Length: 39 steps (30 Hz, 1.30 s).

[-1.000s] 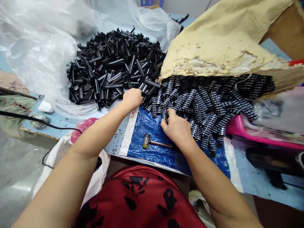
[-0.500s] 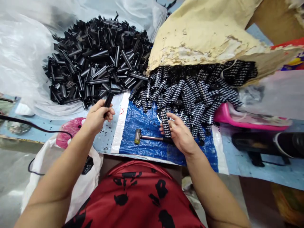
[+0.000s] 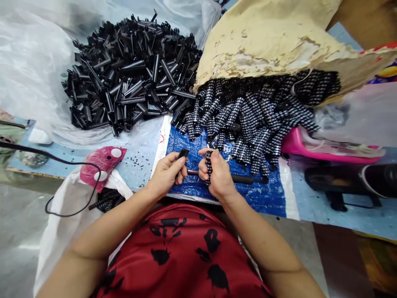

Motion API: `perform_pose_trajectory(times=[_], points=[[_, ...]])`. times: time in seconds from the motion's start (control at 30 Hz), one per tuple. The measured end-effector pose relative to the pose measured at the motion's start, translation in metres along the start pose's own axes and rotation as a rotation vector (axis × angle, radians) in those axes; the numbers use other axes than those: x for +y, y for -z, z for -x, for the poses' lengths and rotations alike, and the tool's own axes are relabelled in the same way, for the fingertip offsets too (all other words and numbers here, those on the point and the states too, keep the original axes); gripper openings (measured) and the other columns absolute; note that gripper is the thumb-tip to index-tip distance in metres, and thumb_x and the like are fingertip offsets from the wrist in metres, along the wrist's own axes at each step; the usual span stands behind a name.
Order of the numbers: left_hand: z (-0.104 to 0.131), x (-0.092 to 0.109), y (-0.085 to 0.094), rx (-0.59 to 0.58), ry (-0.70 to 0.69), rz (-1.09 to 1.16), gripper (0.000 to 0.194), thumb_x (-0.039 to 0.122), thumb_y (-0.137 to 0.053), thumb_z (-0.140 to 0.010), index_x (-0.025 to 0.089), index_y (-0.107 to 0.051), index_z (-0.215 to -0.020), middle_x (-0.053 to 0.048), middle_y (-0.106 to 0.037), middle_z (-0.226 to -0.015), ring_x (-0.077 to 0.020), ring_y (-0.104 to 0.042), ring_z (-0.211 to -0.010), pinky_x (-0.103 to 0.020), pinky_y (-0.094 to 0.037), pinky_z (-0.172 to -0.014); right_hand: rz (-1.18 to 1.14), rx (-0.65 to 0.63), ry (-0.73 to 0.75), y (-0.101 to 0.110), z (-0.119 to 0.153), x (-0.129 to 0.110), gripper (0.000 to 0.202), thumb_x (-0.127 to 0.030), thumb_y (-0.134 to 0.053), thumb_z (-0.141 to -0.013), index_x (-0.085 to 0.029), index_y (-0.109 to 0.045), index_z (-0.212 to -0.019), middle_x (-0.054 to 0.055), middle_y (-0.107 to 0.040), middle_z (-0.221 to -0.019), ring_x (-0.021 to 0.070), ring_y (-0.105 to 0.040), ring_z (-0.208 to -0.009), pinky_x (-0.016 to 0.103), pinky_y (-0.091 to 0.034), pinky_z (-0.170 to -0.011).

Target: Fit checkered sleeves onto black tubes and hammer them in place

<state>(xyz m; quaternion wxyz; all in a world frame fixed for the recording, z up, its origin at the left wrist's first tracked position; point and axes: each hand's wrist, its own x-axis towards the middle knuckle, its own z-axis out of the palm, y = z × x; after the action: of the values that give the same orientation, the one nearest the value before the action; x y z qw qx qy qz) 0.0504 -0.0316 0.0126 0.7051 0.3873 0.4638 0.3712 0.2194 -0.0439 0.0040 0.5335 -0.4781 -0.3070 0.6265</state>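
My left hand (image 3: 169, 171) is closed on a smooth black plastic piece (image 3: 183, 153), whose end sticks out above the thumb. Close by on the right, my right hand (image 3: 217, 171) wraps round a black tube with rows of small white marks (image 3: 209, 167), held upright with the thumb near its top. A small gap separates the two pieces. Beneath both hands lies a hammer (image 3: 243, 179) on a blue plastic sheet (image 3: 198, 192); its head is hidden by my left hand. Patterned tubes like the held one form a pile (image 3: 245, 120) just beyond.
A large heap of smooth black pieces (image 3: 124, 82) lies at the back left on clear plastic. A torn yellowish sack (image 3: 263, 41) covers the tubes' far side. At right are a pink holder (image 3: 335, 155) and a black cylindrical device (image 3: 341, 182). A cable (image 3: 62, 161) and white bag (image 3: 68, 215) are at left.
My left hand has moved from the heap's front edge toward the right hand, bringing the smooth black piece. My right hand has turned and closed more tightly round the patterned tube.
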Motion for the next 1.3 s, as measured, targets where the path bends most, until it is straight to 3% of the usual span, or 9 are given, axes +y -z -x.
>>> perform_pose_trajectory(times=[0.13, 0.27, 0.37, 0.5, 0.63, 0.77, 0.93, 1.03, 1.3], points=[[0.002, -0.005, -0.018, 0.044, -0.157, -0.171, 0.038, 0.053, -0.074, -0.089, 0.017, -0.063, -0.089, -0.001, -0.064, -0.073, -0.0095, -0.052, -0.055, -0.024, -0.041, -0.055, -0.078, 0.106, -0.007, -0.008, 0.006, 0.006, 0.057, -0.076, -0.053, -0.093, -0.021, -0.059, -0.110, -0.005, -0.050, -0.065, 0.0101, -0.045, -0.049, 0.024, -0.040, -0.048], [-0.004, -0.012, -0.032, 0.007, -0.310, -0.342, 0.031, 0.044, -0.081, -0.083, 0.018, -0.071, -0.097, -0.003, -0.068, -0.087, -0.0144, -0.058, -0.076, -0.028, -0.046, -0.073, 0.062, 0.172, 0.073, -0.013, 0.005, 0.009, 0.054, -0.068, -0.038, -0.101, -0.019, -0.059, -0.108, 0.013, -0.068, -0.112, 0.0212, -0.069, -0.101, 0.039, -0.059, -0.093], [-0.006, -0.009, -0.033, -0.014, -0.303, -0.362, 0.027, 0.043, -0.076, -0.087, 0.017, -0.072, -0.096, -0.002, -0.066, -0.083, -0.0141, -0.055, -0.074, -0.027, -0.044, -0.070, 0.304, 0.067, 0.227, -0.002, 0.006, 0.008, 0.065, -0.071, -0.031, -0.103, -0.018, -0.055, -0.133, 0.019, -0.058, -0.144, 0.0264, -0.060, -0.134, 0.047, -0.049, -0.114], [0.000, 0.002, -0.022, -0.011, -0.220, -0.307, 0.030, 0.045, -0.078, -0.084, 0.017, -0.069, -0.088, -0.001, -0.059, -0.073, -0.0122, -0.048, -0.065, -0.026, -0.038, -0.060, 0.836, -0.173, 0.652, 0.030, 0.010, 0.001, 0.113, -0.085, -0.056, -0.086, -0.021, -0.013, -0.168, 0.022, -0.017, -0.172, 0.0368, -0.024, -0.161, 0.053, -0.048, -0.116], [0.004, 0.004, -0.017, -0.042, -0.166, -0.265, 0.043, 0.057, -0.073, -0.088, 0.016, -0.063, -0.083, 0.001, -0.053, -0.066, -0.0109, -0.046, -0.059, -0.025, -0.036, -0.056, 1.130, -0.276, 0.973, 0.045, 0.012, -0.006, 0.109, -0.054, -0.078, -0.088, -0.019, -0.014, -0.169, 0.023, -0.041, -0.162, 0.0331, -0.039, -0.155, 0.054, -0.046, -0.120], [0.004, 0.001, -0.023, 0.045, -0.106, -0.156, 0.061, 0.075, -0.047, -0.097, 0.017, -0.060, -0.086, -0.001, -0.055, -0.067, -0.0106, -0.044, -0.053, -0.027, -0.036, -0.054, 1.244, -0.197, 1.060, 0.041, 0.017, -0.006, 0.115, -0.062, -0.078, -0.084, -0.014, -0.015, -0.168, 0.025, -0.054, -0.151, 0.0361, -0.054, -0.143, 0.054, -0.053, -0.113], [0.005, -0.003, -0.032, 0.064, -0.111, -0.050, 0.051, 0.067, -0.067, -0.091, 0.016, -0.066, -0.086, -0.001, -0.060, -0.080, -0.0125, -0.052, -0.075, -0.025, -0.045, -0.073, 1.355, -0.110, 1.175, 0.034, 0.022, -0.003, 0.104, -0.061, -0.071, -0.090, -0.015, -0.017, -0.165, 0.025, -0.059, -0.146, 0.0363, -0.062, -0.134, 0.055, -0.053, -0.111], [0.005, -0.004, -0.030, 0.030, -0.079, 0.027, 0.047, 0.062, -0.074, -0.087, 0.016, -0.072, -0.097, -0.003, -0.066, -0.091, -0.0137, -0.057, -0.084, -0.026, -0.049, -0.083, 1.398, -0.079, 1.186, 0.033, 0.023, -0.002, 0.103, -0.060, -0.071, -0.091, -0.010, -0.020, -0.164, 0.027, -0.061, -0.143, 0.0356, -0.062, -0.134, 0.055, -0.050, -0.114], [0.000, 0.000, -0.013, -0.115, 0.230, 0.235, 0.056, 0.060, -0.090, -0.070, 0.014, -0.071, -0.096, -0.005, -0.071, -0.081, -0.0146, -0.066, -0.069, -0.027, -0.055, -0.069, 1.335, -0.198, 1.048, 0.039, 0.019, 0.005, 0.111, -0.063, -0.075, -0.087, -0.011, -0.018, -0.167, 0.026, -0.052, -0.153, 0.0341, -0.051, -0.146, 0.054, -0.046, -0.118]])
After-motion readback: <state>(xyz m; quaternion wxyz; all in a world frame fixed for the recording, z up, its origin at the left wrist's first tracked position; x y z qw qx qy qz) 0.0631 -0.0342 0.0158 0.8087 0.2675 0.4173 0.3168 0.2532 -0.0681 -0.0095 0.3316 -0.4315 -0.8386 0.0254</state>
